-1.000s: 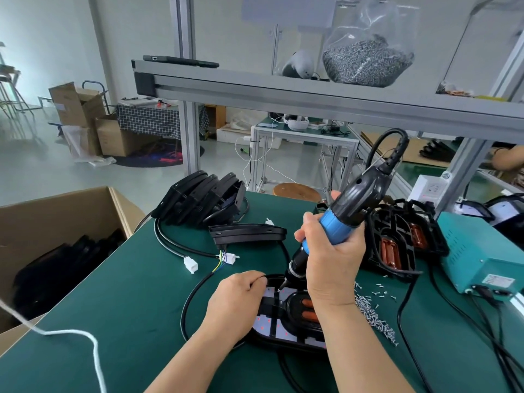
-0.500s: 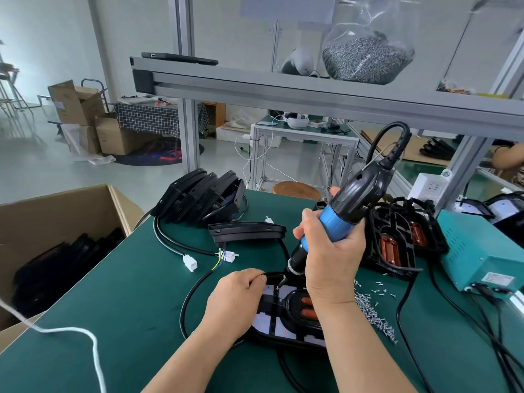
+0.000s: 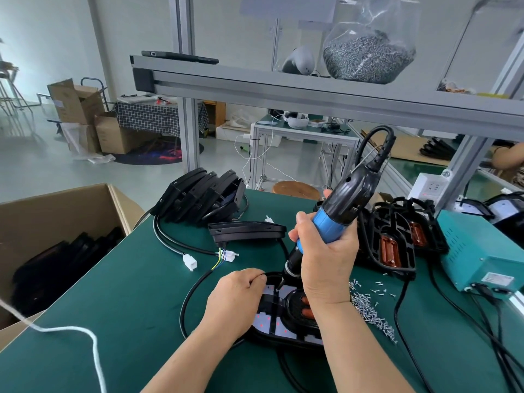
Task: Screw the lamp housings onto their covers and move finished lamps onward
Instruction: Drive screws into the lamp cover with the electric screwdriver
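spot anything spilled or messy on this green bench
Yes: small silver screws lie strewn loose on the green mat, right of the black lamp housing under the blue electric screwdriver, in no tray.

Your screwdriver (image 3: pixel 337 219) has a blue grip and black body. Your lamp (image 3: pixel 269 321), lower centre, is black, its pale panel dotted red. The mat (image 3: pixel 127 293) is dark green, the screws (image 3: pixel 365 304) silver, the box (image 3: pixel 476 256) at right teal, the cloth (image 3: pixel 147 120) upper left black-and-white checked.

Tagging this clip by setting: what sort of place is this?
Most likely a small assembly workshop: an electric screwdriver in the right hand, loose screws on a green bench mat, and stacked black lamp housings.
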Tool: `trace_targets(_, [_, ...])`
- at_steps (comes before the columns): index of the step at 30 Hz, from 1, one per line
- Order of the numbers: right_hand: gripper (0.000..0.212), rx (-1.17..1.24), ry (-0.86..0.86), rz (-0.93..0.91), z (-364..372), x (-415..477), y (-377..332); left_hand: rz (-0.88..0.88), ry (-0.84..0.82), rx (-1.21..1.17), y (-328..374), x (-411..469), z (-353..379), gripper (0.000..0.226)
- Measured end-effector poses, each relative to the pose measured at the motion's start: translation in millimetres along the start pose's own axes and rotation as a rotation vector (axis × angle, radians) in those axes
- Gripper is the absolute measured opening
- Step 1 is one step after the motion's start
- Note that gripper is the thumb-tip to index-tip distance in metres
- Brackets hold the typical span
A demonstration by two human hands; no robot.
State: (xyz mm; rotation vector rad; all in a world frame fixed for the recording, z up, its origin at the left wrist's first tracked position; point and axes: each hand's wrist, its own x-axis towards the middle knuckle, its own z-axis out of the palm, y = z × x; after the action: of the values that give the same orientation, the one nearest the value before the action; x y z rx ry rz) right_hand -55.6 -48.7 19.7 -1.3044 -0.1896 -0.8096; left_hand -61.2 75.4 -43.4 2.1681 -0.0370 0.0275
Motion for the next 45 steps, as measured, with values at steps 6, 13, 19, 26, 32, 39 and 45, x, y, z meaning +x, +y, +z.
trace_targets(6, [0.037, 0.035, 0.057, 0.065, -3, 1, -1, -0.027, 0.004, 0.000, 1, -1, 2, 0.022])
trace_targets(13, [0.028, 0.036, 0.051, 0.078, -2, -3, -3, -0.019, 0.020, 0.048, -3, 0, 5, 0.024])
trace_targets(19, [0.034, 0.036, 0.020, 0.073, 0, -4, -2, -0.008, 0.022, 0.056, -2, -2, 5, 0.026])
trace_targets(26, [0.025, 0.007, 0.092, 0.124, -11, 4, -6, 0.000, -0.005, 0.064, 3, -5, 1, 0.027])
trace_targets(32, [0.025, 0.059, 0.214, 0.056, -46, 20, -34, -0.004, -0.038, 0.104, 4, -2, -4, 0.020])
trace_targets(39, [0.031, 0.028, 0.405, -0.010, -115, 23, -50, 0.286, 0.151, 0.354, 34, -8, 9, 0.039])
trace_targets(45, [0.025, -0.063, 0.494, -0.057, -155, 17, -60, 0.627, -0.095, 0.610, 100, -29, 73, 0.026])
